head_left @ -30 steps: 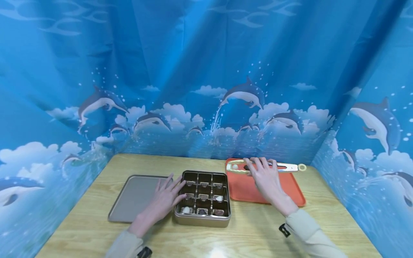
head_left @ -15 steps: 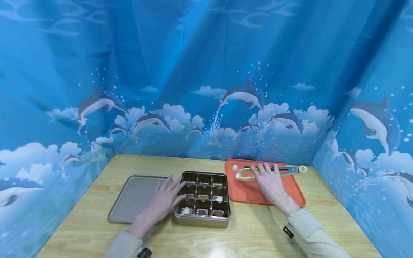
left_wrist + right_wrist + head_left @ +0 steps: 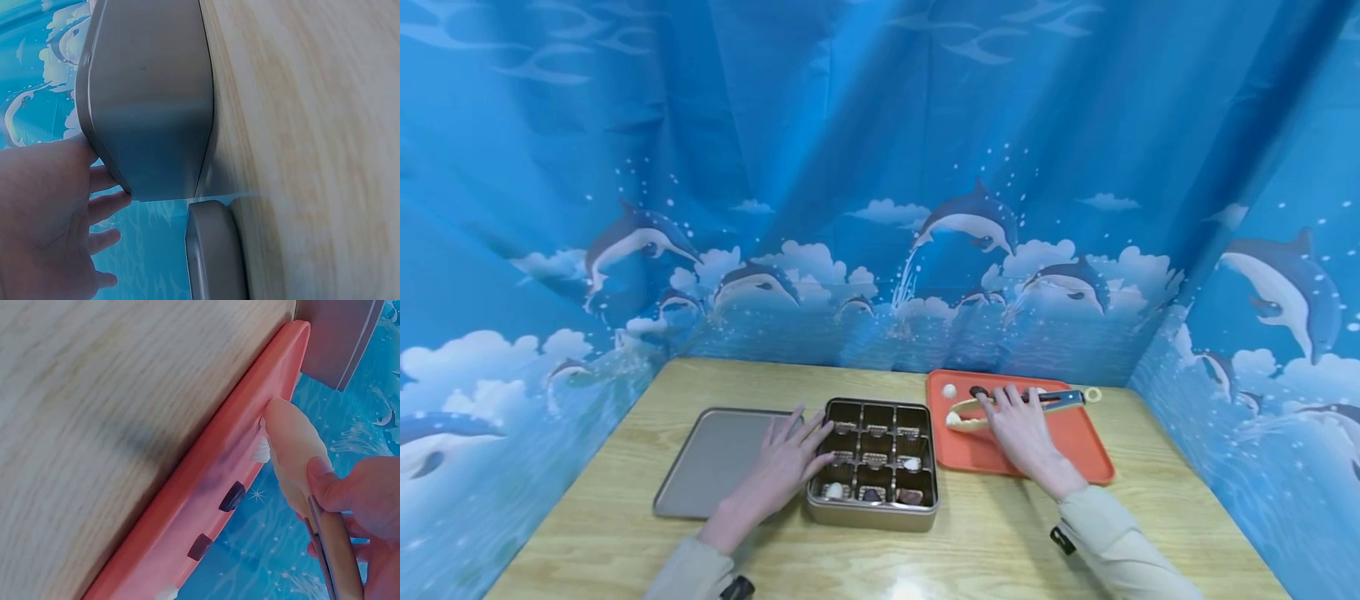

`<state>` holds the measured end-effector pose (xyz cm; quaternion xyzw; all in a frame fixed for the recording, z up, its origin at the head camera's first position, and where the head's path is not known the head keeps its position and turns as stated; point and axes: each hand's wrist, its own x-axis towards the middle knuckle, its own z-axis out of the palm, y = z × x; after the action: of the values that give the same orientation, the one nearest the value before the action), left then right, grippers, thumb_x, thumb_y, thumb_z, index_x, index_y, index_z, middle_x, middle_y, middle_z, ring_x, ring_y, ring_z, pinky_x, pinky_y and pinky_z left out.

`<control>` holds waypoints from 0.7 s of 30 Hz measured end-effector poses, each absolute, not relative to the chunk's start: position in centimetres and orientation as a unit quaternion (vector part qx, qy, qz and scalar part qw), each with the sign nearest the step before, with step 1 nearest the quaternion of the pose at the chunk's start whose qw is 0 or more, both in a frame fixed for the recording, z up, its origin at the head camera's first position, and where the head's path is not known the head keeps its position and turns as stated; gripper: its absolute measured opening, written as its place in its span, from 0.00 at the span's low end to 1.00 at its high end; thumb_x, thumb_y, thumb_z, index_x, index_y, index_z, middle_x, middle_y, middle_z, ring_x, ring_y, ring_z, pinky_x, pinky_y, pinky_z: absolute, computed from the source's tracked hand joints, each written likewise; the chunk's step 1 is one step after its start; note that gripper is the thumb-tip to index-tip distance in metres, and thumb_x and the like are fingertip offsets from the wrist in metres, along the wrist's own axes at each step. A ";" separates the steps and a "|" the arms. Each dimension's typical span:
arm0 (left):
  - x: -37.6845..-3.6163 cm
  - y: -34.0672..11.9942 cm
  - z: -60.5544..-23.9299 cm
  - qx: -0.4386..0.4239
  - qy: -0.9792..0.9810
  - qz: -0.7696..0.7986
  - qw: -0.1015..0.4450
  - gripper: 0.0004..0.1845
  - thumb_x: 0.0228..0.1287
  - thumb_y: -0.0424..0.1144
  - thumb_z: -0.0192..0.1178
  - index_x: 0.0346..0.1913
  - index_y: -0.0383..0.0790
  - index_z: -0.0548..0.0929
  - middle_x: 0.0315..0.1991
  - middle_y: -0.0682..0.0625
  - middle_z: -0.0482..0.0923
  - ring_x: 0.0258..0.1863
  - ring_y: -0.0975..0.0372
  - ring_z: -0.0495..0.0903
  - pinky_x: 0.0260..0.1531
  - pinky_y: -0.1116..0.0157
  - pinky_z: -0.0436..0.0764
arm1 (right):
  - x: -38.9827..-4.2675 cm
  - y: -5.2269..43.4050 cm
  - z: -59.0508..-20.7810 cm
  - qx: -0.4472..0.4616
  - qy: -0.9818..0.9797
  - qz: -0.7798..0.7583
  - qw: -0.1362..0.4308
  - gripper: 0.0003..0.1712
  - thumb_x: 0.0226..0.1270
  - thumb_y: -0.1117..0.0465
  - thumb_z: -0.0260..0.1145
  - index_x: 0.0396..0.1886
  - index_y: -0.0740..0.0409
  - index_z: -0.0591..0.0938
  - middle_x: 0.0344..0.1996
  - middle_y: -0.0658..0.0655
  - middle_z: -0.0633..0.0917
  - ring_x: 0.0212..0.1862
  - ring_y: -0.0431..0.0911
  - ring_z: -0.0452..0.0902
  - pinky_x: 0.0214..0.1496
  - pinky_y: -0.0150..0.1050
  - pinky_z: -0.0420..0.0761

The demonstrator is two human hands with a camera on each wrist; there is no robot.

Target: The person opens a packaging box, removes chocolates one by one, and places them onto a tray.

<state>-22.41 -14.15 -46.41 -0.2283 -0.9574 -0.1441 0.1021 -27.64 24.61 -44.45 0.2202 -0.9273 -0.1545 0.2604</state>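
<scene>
Now the wooden surface [image 3: 1000,542] is hemmed on three sides by a blue dolphin curtain [image 3: 880,167]; bare wood runs along its near edge in front of both forearms. Three flat containers sit in a row: a grey lid [image 3: 715,458] on the left, a nine-compartment tin [image 3: 874,523] in the middle, an orange tray [image 3: 1075,442] on the right. The lid and the tin almost touch; a narrow strip of wood separates the tin from the tray.

The left hand [image 3: 778,467] lies flat with fingers spread, relaxed, across the lid's right edge, its fingertips reaching the tin's left wall. The right hand [image 3: 1018,429] rests on the tray and grasps one pair of tongs [image 3: 1060,398], fingers laid over the shaft and the thumb pressing its side in the right wrist view. The cream tips of the tongs point left, toward the tin.

Inside the tin, about four compartments hold small pieces, white or dark; the back row looks bare. On the tray, beyond the tongs, lie a white piece [image 3: 950,390] and a dark piece [image 3: 977,391]; the right wrist view shows two dark ones [image 3: 232,495].
</scene>
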 end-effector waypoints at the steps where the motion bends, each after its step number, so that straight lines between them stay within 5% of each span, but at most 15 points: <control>1: -22.4 -14.1 -46.4 -0.229 -0.957 -0.144 0.103 0.30 0.77 0.53 0.53 0.74 0.40 0.69 0.77 0.43 0.59 0.78 0.41 0.50 0.73 0.32 0.46 | -27.6 24.7 -44.5 0.220 -0.928 -0.152 0.261 0.23 0.64 0.65 0.73 0.59 0.53 0.83 0.43 0.62 0.81 0.46 0.58 0.73 0.43 0.56 0.72; 6: -22.4 -14.1 -46.4 -0.230 -0.957 -0.142 0.102 0.30 0.77 0.53 0.52 0.74 0.40 0.69 0.77 0.43 0.59 0.79 0.42 0.49 0.73 0.32 0.47 | -27.3 25.1 -43.9 0.216 -0.929 -0.123 0.274 0.31 0.58 0.59 0.79 0.61 0.55 0.81 0.44 0.61 0.81 0.47 0.58 0.73 0.42 0.54 0.71; 15: -22.5 -14.1 -46.3 -0.230 -0.957 -0.147 0.099 0.30 0.77 0.52 0.53 0.74 0.40 0.69 0.77 0.42 0.59 0.79 0.41 0.49 0.72 0.31 0.47 | -26.7 25.4 -41.5 0.225 -0.914 -0.104 0.319 0.30 0.62 0.64 0.72 0.65 0.57 0.79 0.50 0.62 0.80 0.51 0.60 0.73 0.47 0.57 0.73; 21: -22.5 -14.1 -46.3 -0.231 -0.957 -0.147 0.096 0.30 0.77 0.52 0.53 0.74 0.40 0.68 0.77 0.42 0.59 0.79 0.41 0.49 0.72 0.31 0.47 | -26.0 24.5 -40.5 0.232 -0.911 -0.124 0.317 0.34 0.60 0.58 0.76 0.67 0.54 0.78 0.52 0.60 0.80 0.52 0.58 0.74 0.48 0.56 0.74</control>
<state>-22.52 -14.08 -46.31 -0.2310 -0.9569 -0.1473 0.0961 -25.99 24.55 -40.47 0.2323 -0.9113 -0.1241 0.3166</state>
